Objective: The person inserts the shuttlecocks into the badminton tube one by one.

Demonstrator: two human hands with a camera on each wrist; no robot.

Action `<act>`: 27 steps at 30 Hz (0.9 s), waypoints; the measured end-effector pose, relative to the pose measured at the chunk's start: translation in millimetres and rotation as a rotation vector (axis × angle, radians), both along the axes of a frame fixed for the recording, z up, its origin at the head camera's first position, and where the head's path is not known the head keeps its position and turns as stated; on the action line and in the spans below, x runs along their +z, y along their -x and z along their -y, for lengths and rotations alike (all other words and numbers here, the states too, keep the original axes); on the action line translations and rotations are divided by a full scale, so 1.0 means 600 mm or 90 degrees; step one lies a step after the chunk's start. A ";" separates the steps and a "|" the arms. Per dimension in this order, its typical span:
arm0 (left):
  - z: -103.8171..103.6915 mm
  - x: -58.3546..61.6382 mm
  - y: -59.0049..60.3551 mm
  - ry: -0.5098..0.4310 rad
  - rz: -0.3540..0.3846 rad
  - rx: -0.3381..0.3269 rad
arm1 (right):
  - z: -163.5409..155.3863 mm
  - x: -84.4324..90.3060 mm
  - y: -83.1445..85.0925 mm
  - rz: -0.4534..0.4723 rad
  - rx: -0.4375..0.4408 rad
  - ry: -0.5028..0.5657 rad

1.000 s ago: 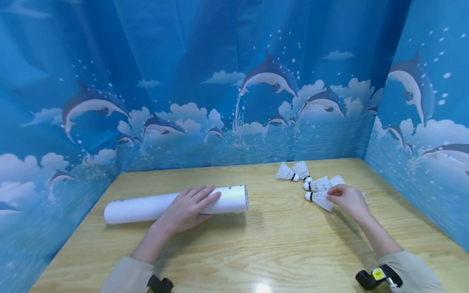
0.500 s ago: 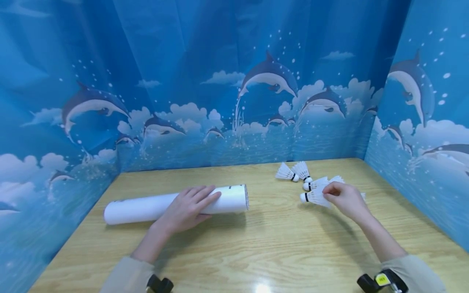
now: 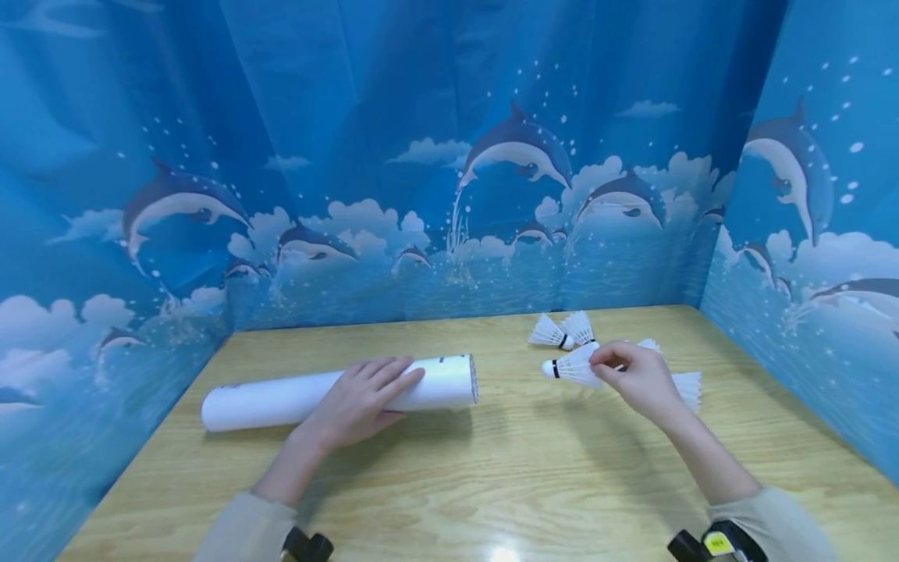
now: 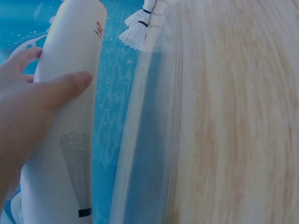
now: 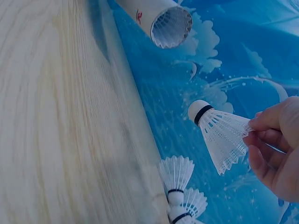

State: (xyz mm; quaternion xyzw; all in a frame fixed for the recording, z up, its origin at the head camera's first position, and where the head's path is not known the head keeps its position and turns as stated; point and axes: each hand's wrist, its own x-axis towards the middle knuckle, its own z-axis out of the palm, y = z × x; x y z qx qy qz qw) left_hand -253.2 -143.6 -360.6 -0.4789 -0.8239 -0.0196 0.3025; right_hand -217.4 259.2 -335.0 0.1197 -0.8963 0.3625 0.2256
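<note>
The left hand [image 3: 361,402] grips a white cylindrical tube with printed markings [image 3: 260,402], thumb on one side and fingers over the other; neither has shifted noticeably since the earlier frames. The tube lies on its side on the pale wood-grain surface [image 3: 492,476], a ribbed white skirt visible inside its open end. The right hand [image 3: 642,382] pinches the skirt of a white shuttlecock with a black band [image 5: 222,135]. One second ago this item was among the others; now it is above the surface, nearer the tube, cork towards it. Its departure exposes more of another white shuttlecock skirt [image 3: 688,389] beside the right wrist.
</note>
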 end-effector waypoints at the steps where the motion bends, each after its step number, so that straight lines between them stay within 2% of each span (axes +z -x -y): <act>1: 0.000 0.000 0.000 -0.001 0.001 0.000 | 0.005 0.001 0.000 -0.005 0.007 0.004; 9: -0.002 -0.002 0.003 -0.004 0.007 -0.002 | 0.056 0.002 -0.002 -0.025 0.076 0.052; 16: -0.005 -0.001 0.004 -0.004 0.010 -0.002 | 0.102 -0.001 -0.001 -0.046 0.142 0.062; 27: -0.006 -0.003 0.002 -0.001 0.000 -0.002 | 0.150 -0.015 0.001 -0.073 0.202 0.089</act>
